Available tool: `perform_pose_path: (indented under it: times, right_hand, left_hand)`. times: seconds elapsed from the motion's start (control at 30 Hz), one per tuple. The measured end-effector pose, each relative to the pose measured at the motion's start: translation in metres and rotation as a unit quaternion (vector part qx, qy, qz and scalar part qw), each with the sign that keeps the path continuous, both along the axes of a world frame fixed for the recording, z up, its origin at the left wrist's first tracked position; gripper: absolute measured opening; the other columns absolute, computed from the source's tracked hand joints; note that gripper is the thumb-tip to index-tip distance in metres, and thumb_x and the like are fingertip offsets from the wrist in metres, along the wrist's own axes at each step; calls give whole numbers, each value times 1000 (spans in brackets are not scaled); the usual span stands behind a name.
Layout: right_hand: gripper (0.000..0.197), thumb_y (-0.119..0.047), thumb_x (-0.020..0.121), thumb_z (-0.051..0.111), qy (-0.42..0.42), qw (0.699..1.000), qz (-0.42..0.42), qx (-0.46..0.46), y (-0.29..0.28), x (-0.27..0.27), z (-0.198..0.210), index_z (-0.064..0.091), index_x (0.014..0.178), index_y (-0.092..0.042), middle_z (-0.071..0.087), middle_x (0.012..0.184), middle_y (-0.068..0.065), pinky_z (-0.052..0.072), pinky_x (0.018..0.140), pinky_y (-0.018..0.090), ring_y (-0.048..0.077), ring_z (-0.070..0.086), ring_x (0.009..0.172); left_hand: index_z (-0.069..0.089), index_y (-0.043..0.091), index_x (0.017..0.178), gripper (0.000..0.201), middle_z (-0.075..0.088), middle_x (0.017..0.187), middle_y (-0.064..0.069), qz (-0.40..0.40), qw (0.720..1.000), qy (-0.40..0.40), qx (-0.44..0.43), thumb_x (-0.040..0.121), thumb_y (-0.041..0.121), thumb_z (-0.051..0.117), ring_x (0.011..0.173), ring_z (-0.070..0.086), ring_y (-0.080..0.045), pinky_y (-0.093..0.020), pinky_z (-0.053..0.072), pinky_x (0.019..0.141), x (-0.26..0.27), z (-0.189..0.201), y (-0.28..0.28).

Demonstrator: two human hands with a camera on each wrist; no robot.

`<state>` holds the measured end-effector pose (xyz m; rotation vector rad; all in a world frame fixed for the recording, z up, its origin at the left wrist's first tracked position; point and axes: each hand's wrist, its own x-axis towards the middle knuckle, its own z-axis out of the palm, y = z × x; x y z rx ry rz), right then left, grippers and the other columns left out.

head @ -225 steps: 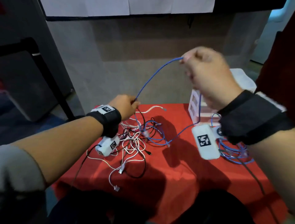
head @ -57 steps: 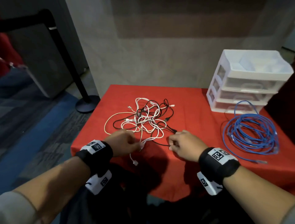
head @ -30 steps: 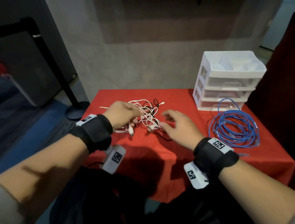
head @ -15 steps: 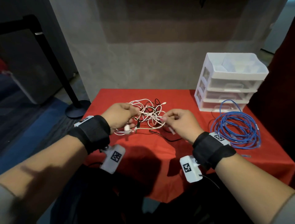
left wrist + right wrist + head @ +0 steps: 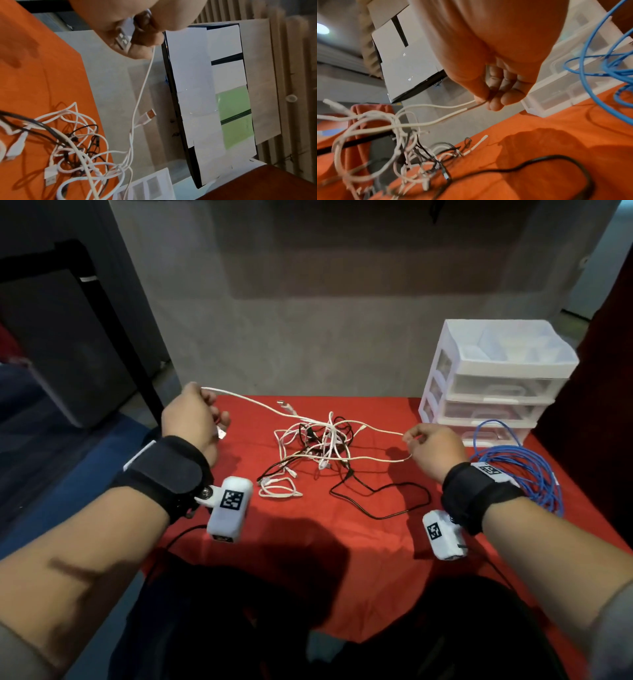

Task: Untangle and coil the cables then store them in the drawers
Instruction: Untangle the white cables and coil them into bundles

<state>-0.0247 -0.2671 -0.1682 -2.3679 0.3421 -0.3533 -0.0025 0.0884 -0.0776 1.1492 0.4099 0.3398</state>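
The left hand point(image 5: 191, 414) is raised above the left edge of the table point(image 5: 342, 529), fingers curled round the plug end of a white cable point(image 5: 253, 402); the left wrist view shows the flat metal plug point(image 5: 122, 39) sticking out between the curled fingers. From that hand the white cable runs off the table surface and down into the tangle point(image 5: 315, 446).

The right hand point(image 5: 435, 448) is held near the right side of the table, thumb and forefinger pinching a bend of white cable; two strands leave the pinch toward the tangle, as the right wrist view confirms. The remaining fingers point(image 5: 506, 81) are curled inward. Whether both hands hold the same cable cannot be told.

The tangle of white and black cables lies at the middle of the red-covered table, between the two hands. One black cable point(image 5: 387, 501) trails out of it in a loop toward the near right. A blue cable point(image 5: 524, 470), loosely coiled, lies on the table at the right, just in front of a white drawer unit point(image 5: 496, 381) at the far right corner. The drawers appear closed.
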Motion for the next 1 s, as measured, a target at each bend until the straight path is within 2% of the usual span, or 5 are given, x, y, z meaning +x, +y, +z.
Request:
perform_pose_path:
  times: [0.4, 0.63, 0.73, 0.83, 1.0]
  right_hand:
    - [24, -9, 88, 61, -4, 995, -93, 48, -42, 5, 26, 71, 74, -25, 72, 81, 5, 51, 75, 31, 33, 68, 83]
    - [19, -36, 95, 65, -32, 992, 80, -96, 28, -18, 39, 72, 85, -21, 69, 83, 1, 50, 84, 36, 22, 64, 87]
    - [51, -55, 103, 47, 73, 971, 185, 133, 77, -41, 57, 73, 83, -16, 73, 75, 1, 47, 60, 29, 13, 65, 67]
    - [45, -49, 102, 54, 107, 914, 227, 319, 105, -46, 59, 73, 91, -9, 70, 80, 9, 46, 58, 28, 16, 61, 66]
    - [24, -14, 103, 55, -32, 940, 241, 241, 94, -26, 62, 71, 85, -15, 63, 64, 0, 42, 56, 27, 12, 54, 54]
  left_hand:
    - [51, 23, 63, 23, 42, 46, 4, 8, 985, 110, 136, 85, 25, 43, 34, 35, -10, -19, 25, 36, 32, -37, 67]
    - [60, 14, 84, 28, 55, 72, 2, -217, 968, 83, 90, 105, 28, 48, 40, 45, -2, -17, 41, 39, -15, -48, -19]
    - [63, 15, 88, 17, 65, 81, 0, -331, 939, 36, 84, 101, 16, 52, 49, 56, -7, -23, 50, 52, -56, -35, -65]
    - [62, 16, 82, 19, 64, 77, -9, -437, 872, -30, 219, 99, 8, 58, 59, 57, -19, -24, 46, 55, -90, -33, -98]
    - [64, 23, 85, 8, 63, 86, 6, -187, 890, -229, 348, 93, 22, 64, 77, 55, -3, -19, 41, 74, -62, -32, -97]
